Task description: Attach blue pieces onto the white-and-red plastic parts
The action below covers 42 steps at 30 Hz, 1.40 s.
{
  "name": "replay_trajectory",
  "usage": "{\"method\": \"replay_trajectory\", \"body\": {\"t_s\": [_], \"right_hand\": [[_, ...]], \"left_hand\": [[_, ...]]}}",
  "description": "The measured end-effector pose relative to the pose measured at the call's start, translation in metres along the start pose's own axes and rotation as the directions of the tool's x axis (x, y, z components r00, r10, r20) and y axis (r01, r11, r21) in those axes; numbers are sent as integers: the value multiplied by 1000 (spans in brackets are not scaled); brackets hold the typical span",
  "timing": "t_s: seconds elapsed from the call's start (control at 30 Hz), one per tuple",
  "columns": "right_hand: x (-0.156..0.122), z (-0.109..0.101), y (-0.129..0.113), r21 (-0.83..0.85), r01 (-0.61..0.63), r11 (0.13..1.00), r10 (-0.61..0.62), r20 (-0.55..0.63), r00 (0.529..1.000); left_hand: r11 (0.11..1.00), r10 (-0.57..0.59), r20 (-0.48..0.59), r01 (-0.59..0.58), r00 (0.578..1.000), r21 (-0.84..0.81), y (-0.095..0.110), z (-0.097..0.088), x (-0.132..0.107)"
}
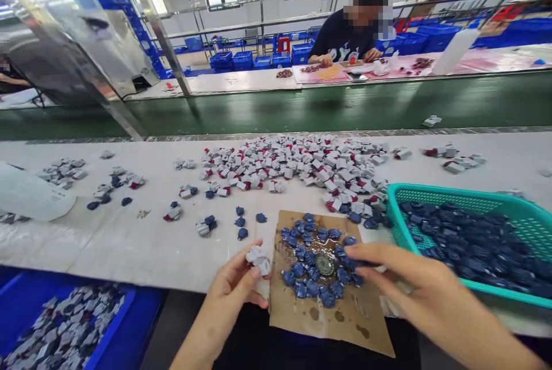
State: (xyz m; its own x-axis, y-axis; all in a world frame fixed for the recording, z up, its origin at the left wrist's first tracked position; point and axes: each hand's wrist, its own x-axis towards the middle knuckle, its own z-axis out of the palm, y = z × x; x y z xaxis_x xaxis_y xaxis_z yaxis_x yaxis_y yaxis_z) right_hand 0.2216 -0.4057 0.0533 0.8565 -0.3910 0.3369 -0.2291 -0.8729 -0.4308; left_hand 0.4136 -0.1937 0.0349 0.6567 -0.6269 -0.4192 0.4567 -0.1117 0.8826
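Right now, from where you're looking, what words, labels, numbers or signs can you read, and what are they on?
Dark shirt across the belt: looks like "OY"; the rest is unclear.
White container at left: small dark marks, too small to read.
Cardboard: no readable text.

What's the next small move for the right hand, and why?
Probably lift one blue piece off the cardboard toward the left hand: the right hand is at the right side of the blue group, while the left holds a light grey piece. Whether the right has pinched one is unclear.
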Motion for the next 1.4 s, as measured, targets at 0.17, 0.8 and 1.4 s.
{"method": "replay_trajectory", "body": {"t_s": [0.17, 0.8, 1.4], "right_hand": [[1, 41, -13, -24, 186, 982, -186, -25, 982], [15, 28, -23, 243, 8, 970, -43, 136, 990], [21, 18, -60, 587, -194, 786, 82, 212, 974]], "left_hand": [[988, -55, -62, 46, 997, -148, -14, 6, -7], [975, -94, 15, 95, 995, -200, -6, 24, -13], [976, -2, 238, 54, 971, -211, -12, 33, -13]]}}
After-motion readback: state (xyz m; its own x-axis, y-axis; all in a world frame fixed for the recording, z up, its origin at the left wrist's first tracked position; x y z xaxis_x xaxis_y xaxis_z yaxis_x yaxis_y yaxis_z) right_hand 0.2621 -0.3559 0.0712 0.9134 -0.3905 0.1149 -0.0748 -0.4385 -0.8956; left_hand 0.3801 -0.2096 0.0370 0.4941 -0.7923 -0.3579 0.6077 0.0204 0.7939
